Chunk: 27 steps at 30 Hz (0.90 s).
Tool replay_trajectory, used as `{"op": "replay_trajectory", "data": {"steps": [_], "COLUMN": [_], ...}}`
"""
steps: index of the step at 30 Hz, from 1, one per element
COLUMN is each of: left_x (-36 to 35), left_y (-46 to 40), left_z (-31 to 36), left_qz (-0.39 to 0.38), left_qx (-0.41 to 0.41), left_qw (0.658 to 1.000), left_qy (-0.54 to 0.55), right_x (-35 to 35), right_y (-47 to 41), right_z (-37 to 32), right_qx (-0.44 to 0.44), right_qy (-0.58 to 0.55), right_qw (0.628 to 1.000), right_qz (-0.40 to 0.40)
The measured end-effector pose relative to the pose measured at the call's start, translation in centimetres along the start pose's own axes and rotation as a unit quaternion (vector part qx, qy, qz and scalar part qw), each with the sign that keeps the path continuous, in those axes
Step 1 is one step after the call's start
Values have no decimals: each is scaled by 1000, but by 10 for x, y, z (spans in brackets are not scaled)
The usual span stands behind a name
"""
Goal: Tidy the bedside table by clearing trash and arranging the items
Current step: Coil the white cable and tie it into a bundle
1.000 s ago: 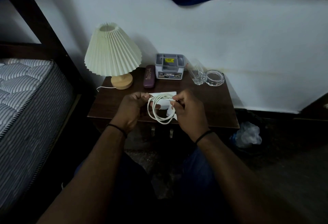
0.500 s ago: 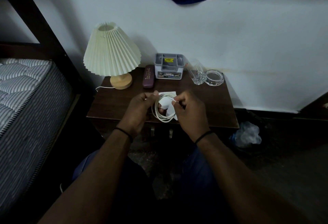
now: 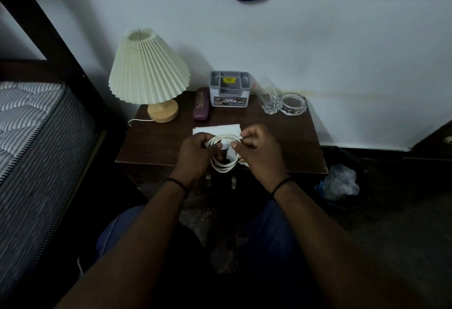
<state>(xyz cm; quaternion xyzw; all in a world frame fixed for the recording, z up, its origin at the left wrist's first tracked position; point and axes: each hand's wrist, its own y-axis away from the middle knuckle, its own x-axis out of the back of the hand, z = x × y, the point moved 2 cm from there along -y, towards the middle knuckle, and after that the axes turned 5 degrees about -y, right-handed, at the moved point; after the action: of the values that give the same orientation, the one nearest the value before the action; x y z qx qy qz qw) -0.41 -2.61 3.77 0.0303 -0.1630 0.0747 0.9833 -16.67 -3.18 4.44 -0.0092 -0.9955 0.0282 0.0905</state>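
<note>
A coiled white cable (image 3: pixel 223 164) hangs between both hands above the front of the dark wooden bedside table (image 3: pixel 156 142). My left hand (image 3: pixel 197 153) grips the coil's left side. My right hand (image 3: pixel 259 149) pinches the cable at the top right of the coil. A white paper (image 3: pixel 215 128) lies flat on the table just behind the hands, partly hidden by them. Whatever sits inside the coil is hard to make out.
At the back of the table stand a pleated cream lamp (image 3: pixel 149 69), a maroon case (image 3: pixel 201 104), a grey organiser box (image 3: pixel 229 89), a drinking glass (image 3: pixel 268 99) and a glass ashtray (image 3: pixel 293 103). A mattress (image 3: pixel 31 132) is left; a crumpled plastic bag (image 3: pixel 340 182) lies on the floor right.
The hands have drawn closer together and the coil has become tighter and smaller. My left hand moved right, nearer the coil; the table items stayed put.
</note>
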Motion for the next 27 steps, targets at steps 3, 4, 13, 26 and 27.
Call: {"op": "replay_trajectory", "data": {"steps": [3, 4, 13, 26, 27], "left_x": [-1, -1, -4, -19, -21], "left_y": [-1, -2, -3, -27, -30], "left_z": [-3, -4, -7, -12, -13], "left_qz": [5, 10, -8, -8, -10], "left_qx": [21, 30, 83, 112, 109], "left_qw": [999, 998, 991, 983, 984], "left_qy": [38, 45, 107, 147, 143], "right_x": [0, -1, 1, 4, 6], "right_y": [-2, -2, -3, -29, -32], "right_z": [5, 6, 10, 23, 26], "right_qx": [-52, -66, -120, -150, -154], "right_qy": [-38, -50, -93, -90, -92], "right_qw": [998, 996, 988, 984, 984], "right_qz": [-21, -21, -14, -2, 4]}}
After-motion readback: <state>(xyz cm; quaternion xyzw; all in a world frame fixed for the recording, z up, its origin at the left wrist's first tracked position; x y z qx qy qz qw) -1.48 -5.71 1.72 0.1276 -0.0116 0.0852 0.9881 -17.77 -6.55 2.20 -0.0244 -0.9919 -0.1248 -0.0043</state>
